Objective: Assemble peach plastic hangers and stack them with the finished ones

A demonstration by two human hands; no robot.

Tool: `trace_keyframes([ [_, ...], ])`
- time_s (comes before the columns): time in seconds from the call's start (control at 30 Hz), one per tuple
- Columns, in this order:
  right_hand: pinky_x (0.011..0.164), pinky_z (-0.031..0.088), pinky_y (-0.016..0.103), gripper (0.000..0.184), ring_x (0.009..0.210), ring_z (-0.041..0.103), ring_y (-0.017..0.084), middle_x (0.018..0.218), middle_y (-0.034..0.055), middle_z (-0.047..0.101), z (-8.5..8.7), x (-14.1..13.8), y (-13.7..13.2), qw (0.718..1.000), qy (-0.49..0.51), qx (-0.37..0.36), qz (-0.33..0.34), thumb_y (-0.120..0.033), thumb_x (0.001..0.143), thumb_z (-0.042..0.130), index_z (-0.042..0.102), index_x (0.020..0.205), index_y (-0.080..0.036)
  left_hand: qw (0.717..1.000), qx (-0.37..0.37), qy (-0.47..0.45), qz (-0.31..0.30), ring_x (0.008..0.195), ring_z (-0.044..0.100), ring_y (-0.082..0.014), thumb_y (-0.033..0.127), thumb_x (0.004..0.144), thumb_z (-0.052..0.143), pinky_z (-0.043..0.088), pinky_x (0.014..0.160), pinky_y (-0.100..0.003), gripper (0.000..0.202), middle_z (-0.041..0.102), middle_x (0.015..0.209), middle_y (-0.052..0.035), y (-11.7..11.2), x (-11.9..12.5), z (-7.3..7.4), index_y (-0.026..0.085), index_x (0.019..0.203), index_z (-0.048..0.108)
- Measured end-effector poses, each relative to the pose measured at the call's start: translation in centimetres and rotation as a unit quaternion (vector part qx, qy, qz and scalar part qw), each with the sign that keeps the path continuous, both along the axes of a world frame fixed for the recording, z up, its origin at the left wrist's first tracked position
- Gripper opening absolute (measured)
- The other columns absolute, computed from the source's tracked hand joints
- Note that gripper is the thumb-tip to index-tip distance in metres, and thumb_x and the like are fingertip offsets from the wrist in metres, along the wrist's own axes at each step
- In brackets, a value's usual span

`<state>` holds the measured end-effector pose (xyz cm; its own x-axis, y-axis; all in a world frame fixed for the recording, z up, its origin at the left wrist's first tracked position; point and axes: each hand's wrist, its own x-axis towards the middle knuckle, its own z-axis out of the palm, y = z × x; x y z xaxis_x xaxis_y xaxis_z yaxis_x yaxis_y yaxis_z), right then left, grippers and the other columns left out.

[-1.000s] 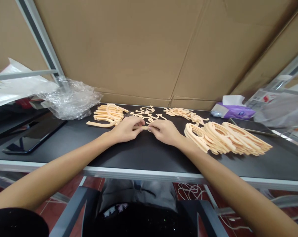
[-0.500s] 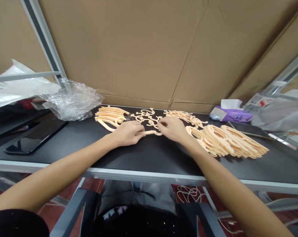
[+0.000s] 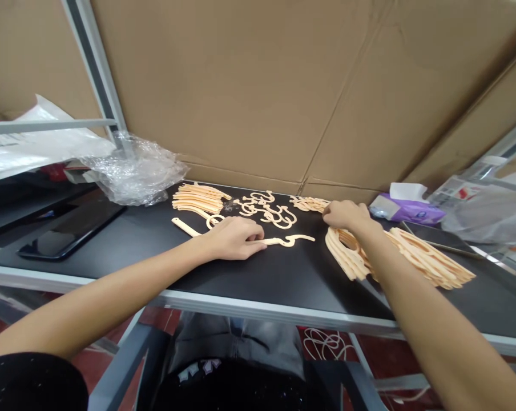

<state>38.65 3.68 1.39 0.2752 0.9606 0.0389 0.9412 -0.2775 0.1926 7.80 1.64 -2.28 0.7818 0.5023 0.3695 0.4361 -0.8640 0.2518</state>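
Observation:
My left hand (image 3: 237, 238) is closed on a cream plastic hanger (image 3: 279, 242) that lies low over the black table, its pieces sticking out on both sides of the fist. My right hand (image 3: 347, 217) reaches to the back right, at the edge of a small heap of cream hanger pieces (image 3: 307, 204); its fingers are curled, and what they hold, if anything, is hidden. Loose cream hooks (image 3: 279, 216) lie beyond the left hand. A row of cream hanger arms (image 3: 200, 198) is stacked behind it. Below the right wrist are piled flat cream hanger parts (image 3: 429, 257).
At the left lie a black phone (image 3: 72, 228) and crumpled clear plastic wrap (image 3: 138, 168). A purple tissue pack (image 3: 412, 208) stands at the back right beside clear bags (image 3: 476, 211). Cardboard (image 3: 241, 91) walls the back; a metal rail (image 3: 258, 307) edges the table front.
My right hand has left the hanger and moved right to the heap of pieces. My left hand still holds the hanger, now nearer the table's front. The view has shifted slightly.

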Motion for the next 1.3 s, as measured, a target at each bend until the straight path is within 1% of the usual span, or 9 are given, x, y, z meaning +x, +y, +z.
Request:
trace_keyframes([
  [0.27,0.096,0.037,0.046,0.032,0.112,0.063,0.03,0.111,0.0132,0.074,-0.5,0.5,0.3,0.999,-0.02,0.033,0.012,-0.016,0.08,0.055,0.077,0.102,-0.022,0.999,0.001,0.017,-0.031,0.073,0.061,-0.0169,0.014,0.073,0.056,0.042,0.064,-0.027,0.024,0.069,0.081,-0.0022,-0.3,0.0,0.4,0.019,0.091,0.071],
  [0.5,0.092,0.041,0.045,0.032,0.107,0.066,0.031,0.108,0.0158,0.075,1.6,-0.2,-0.3,0.994,-0.035,0.1,0.028,-0.019,0.086,0.051,0.078,0.104,-0.019,0.998,-0.01,-0.008,-0.058,0.086,0.065,-0.0187,0.017,0.089,0.055,0.048,0.077,-0.028,0.018,0.072,0.095,-0.0081,0.0,0.1,0.0,0.015,0.1,0.069],
  [0.6,0.09,0.044,0.045,0.033,0.104,0.067,0.032,0.108,0.0156,0.075,2.5,-1.1,-0.8,0.985,0.018,0.163,0.049,-0.019,0.085,0.051,0.077,0.105,-0.019,0.997,-0.008,-0.031,-0.065,0.09,0.066,-0.0192,0.019,0.094,0.054,0.048,0.081,-0.029,0.017,0.072,0.098,-0.0096,0.1,0.3,-0.1,0.015,0.101,0.069],
  [0.7,0.088,0.048,0.04,0.038,0.1,0.068,0.028,0.105,0.0131,0.076,2.9,-3.0,-1.1,0.948,0.173,0.249,0.101,-0.016,0.081,0.052,0.075,0.111,-0.018,0.998,-0.015,-0.03,-0.051,0.085,0.065,-0.0179,0.016,0.09,0.056,0.048,0.078,-0.028,0.014,0.072,0.092,-0.0075,0.0,0.5,-0.1,0.016,0.095,0.07],
  [0.87,0.078,0.056,0.038,0.037,0.077,0.071,0.023,0.089,0.0123,0.077,2.1,-8.2,-0.6,0.813,0.477,0.27,0.194,-0.02,0.077,0.059,0.073,0.11,-0.012,0.992,-0.034,-0.099,0.072,0.067,0.059,-0.0153,0.031,0.091,0.058,0.042,0.064,-0.027,0.021,0.069,0.075,-0.0032,0.4,0.4,0.4,0.016,0.084,0.07],
  [0.97,0.075,0.057,0.036,0.031,0.074,0.07,0.02,0.09,0.0098,0.077,0.8,-11.2,-0.4,0.748,0.556,0.27,0.242,-0.029,0.079,0.064,0.073,0.105,-0.015,0.968,-0.062,-0.197,0.144,0.065,0.057,-0.0152,0.044,0.096,0.049,0.04,0.062,-0.028,0.037,0.069,0.074,-0.0028,1.4,0.0,1.1,0.015,0.088,0.072],
  [1.07,0.076,0.057,0.034,0.025,0.077,0.07,0.018,0.091,0.0072,0.077,-0.8,-13.3,-1.1,0.736,0.543,0.29,0.281,-0.033,0.084,0.061,0.073,0.1,-0.017,0.944,-0.115,-0.26,0.169,0.067,0.059,-0.0153,0.049,0.097,0.047,0.043,0.063,-0.027,0.044,0.07,0.076,-0.0044,2.4,-0.5,1.6,0.014,0.084,0.07],
  [1.2,0.082,0.055,0.035,0.02,0.081,0.07,0.018,0.096,0.0065,0.077,-2.3,-14.7,-2.8,0.759,0.459,0.316,0.338,-0.024,0.085,0.059,0.073,0.098,-0.019,0.91,-0.219,-0.319,0.151,0.065,0.059,-0.0135,0.049,0.091,0.057,0.045,0.062,-0.025,0.038,0.07,0.077,-0.0057,3.0,-0.7,1.8,0.013,0.083,0.067],
  [1.3,0.087,0.053,0.036,0.022,0.089,0.069,0.02,0.104,0.0071,0.076,-2.6,-15.0,-3.5,0.77,0.385,0.334,0.384,-0.021,0.088,0.057,0.073,0.103,-0.021,0.863,-0.325,-0.369,0.112,0.068,0.062,-0.0133,0.051,0.086,0.063,0.048,0.063,-0.024,0.039,0.07,0.078,-0.0067,3.1,-0.6,1.8,0.012,0.083,0.066],
])
